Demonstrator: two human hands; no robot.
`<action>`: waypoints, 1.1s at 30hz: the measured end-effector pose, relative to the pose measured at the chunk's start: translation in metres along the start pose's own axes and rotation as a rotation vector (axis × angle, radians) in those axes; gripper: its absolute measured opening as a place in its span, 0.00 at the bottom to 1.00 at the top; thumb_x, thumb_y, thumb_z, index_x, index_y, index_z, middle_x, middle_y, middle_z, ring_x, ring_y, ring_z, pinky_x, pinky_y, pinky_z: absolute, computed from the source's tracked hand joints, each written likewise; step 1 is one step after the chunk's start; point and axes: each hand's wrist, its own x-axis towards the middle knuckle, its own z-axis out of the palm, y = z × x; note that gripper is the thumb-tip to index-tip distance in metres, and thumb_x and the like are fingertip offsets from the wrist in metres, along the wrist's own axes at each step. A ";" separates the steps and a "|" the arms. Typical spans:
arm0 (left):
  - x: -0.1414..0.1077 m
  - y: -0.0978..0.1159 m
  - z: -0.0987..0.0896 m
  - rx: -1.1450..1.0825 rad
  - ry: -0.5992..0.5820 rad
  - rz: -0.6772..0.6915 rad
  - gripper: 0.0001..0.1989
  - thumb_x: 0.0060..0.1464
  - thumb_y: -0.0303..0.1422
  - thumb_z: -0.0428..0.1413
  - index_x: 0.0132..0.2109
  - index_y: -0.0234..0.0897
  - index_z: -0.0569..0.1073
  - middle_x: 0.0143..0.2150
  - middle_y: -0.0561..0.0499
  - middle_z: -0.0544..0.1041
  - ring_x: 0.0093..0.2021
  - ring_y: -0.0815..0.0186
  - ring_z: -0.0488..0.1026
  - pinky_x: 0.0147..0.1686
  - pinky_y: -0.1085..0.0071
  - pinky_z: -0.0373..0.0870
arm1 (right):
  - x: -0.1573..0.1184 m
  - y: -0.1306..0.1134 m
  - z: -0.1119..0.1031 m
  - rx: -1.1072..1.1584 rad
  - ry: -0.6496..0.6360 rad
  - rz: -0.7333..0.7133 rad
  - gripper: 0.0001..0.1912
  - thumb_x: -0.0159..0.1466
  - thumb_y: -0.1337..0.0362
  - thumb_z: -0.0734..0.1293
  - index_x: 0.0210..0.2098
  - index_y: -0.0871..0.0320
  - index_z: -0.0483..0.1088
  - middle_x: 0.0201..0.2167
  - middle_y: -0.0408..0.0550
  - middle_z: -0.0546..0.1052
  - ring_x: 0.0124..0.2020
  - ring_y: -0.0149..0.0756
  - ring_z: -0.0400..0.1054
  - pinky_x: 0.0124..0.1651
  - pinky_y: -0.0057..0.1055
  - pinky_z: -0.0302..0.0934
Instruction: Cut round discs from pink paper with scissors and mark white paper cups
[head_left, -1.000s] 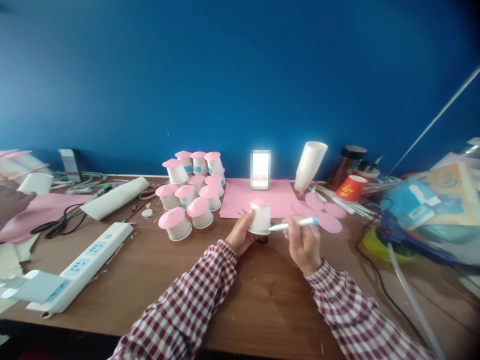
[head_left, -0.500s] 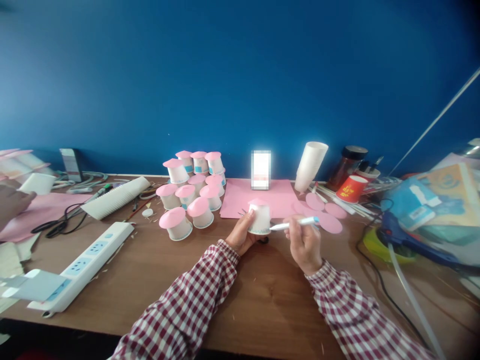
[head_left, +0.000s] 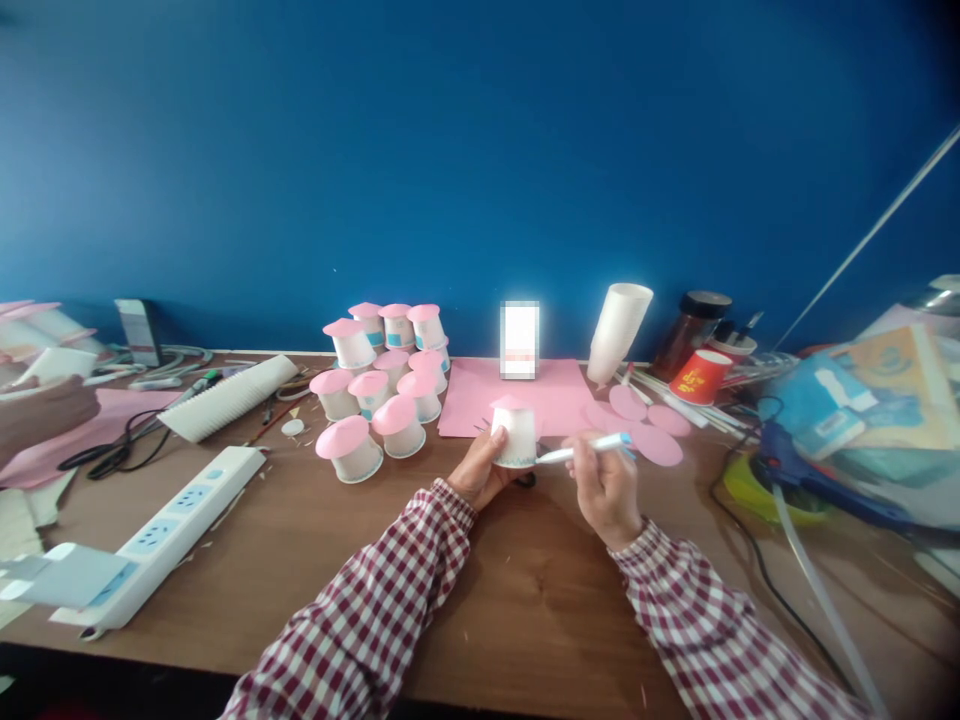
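My left hand (head_left: 481,472) is closed around a white paper cup (head_left: 516,437), turned upside down, with a pink paper cone on top. Bluish-green marks run along the cup's rim. In my right hand (head_left: 606,490) is a white marker pen (head_left: 581,450) with a blue end, gripped like a pencil. Its tip is at the right side of the cup's rim; whether it touches, I cannot tell. Behind the cup lies a pink paper sheet (head_left: 469,395). To the left stand several upside-down cups with pink cone tops (head_left: 349,450).
A white power strip (head_left: 161,540) and a ribbed white cup stack (head_left: 238,398) lie left. Another person's hand (head_left: 49,415) is at far left. Pink paper discs (head_left: 658,443), a leaning cup stack (head_left: 619,335), a red cup (head_left: 700,377) and a blue glue gun (head_left: 832,485) are right.
The cup in my left hand has turned slightly, and the pen tip remains by its rim. At far left, the other person's hand has come further into view.
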 end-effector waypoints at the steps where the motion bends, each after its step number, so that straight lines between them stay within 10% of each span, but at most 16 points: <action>1: 0.000 0.001 0.000 0.012 -0.002 0.002 0.25 0.48 0.41 0.59 0.50 0.30 0.68 0.40 0.39 0.75 0.40 0.58 0.73 0.39 0.63 0.70 | 0.000 0.000 0.000 0.001 0.001 -0.002 0.11 0.65 0.65 0.56 0.31 0.59 0.67 0.22 0.45 0.72 0.23 0.32 0.67 0.30 0.29 0.61; 33: -0.001 0.001 0.007 0.047 0.037 -0.047 0.22 0.53 0.42 0.53 0.47 0.27 0.71 0.37 0.39 0.76 0.35 0.61 0.73 0.37 0.66 0.70 | 0.000 0.001 -0.001 0.001 0.035 -0.004 0.10 0.65 0.66 0.57 0.31 0.59 0.68 0.22 0.45 0.72 0.23 0.32 0.67 0.30 0.29 0.61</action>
